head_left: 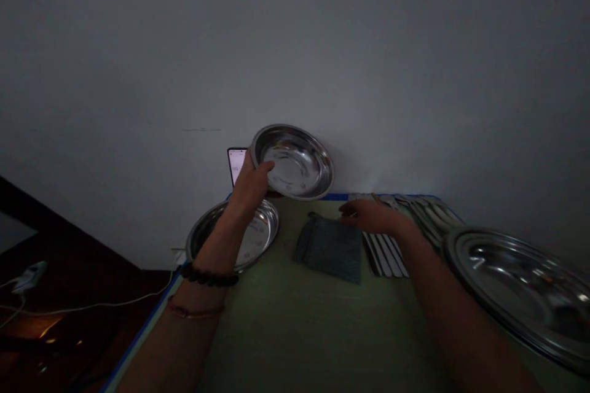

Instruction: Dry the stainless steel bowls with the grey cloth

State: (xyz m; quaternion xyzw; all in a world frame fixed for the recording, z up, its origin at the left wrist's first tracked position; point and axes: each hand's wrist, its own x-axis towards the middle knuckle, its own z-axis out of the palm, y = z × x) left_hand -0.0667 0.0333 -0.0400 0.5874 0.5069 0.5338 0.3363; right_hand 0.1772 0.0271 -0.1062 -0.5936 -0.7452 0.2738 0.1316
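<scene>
My left hand point(251, 187) grips a shiny metal bowl point(295, 166) by its left rim, thumb inside and fingers behind. The bowl is raised and tilted so that its inside faces me. My right hand point(366, 216) hovers at the upper right edge of a folded grey-blue cloth point(329, 249), its fingers slightly curled and apart with nothing visible in them. Whether the fingertips touch the cloth I cannot tell. Below my left wrist a second metal bowl point(258, 239) rests on the table, partly covered by my forearm.
Metal cutlery point(387, 255) lies in rows right of the cloth, with more pieces point(431, 218) farther back. Stacked wide metal plates or basins point(520, 288) stand at the right. A lit phone point(236, 163) leans at the wall. A white cable point(106, 305) hangs left of the green-topped table point(313, 338).
</scene>
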